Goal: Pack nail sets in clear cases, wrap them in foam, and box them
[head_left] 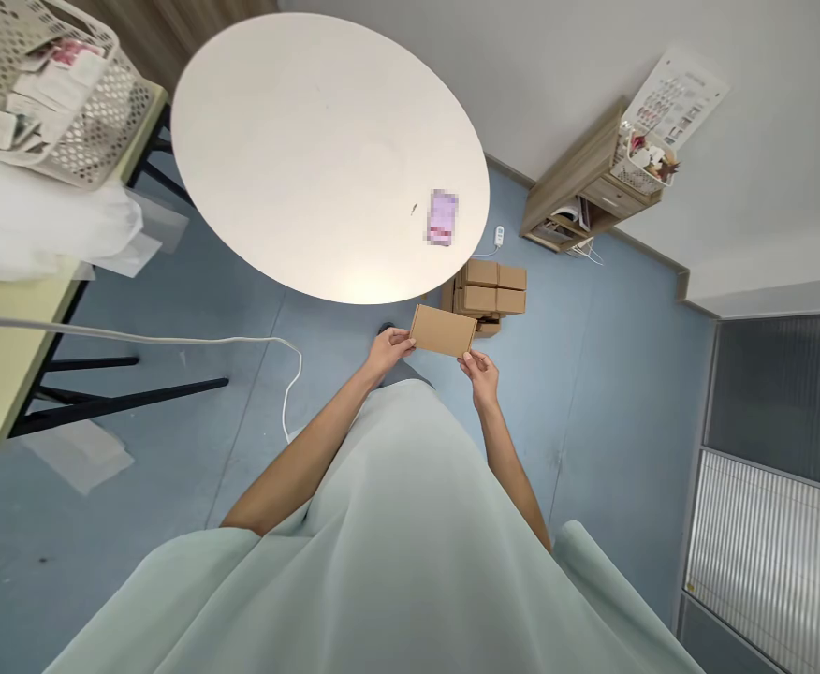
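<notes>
A flat brown cardboard box [443, 330] is held up in front of me, slightly tilted, its lid closed. My left hand [389, 350] grips its left end, fingers along the edge. At the lower right corner, my right hand [481, 372] pinches the box between thumb and fingers. Just beyond it, several similar cardboard boxes [490, 286] are stacked on the floor. The white round table [312, 140] stands past my hands, with a blurred purple item [442, 218] lying near its right edge.
A white cable [241, 339] crosses from the left table [3, 374] down to the floor. That table bears a perforated basket [94, 122] and white sheets. A wooden cabinet [585, 187] stands against the right wall. A power strip [499, 236] lies near the boxes.
</notes>
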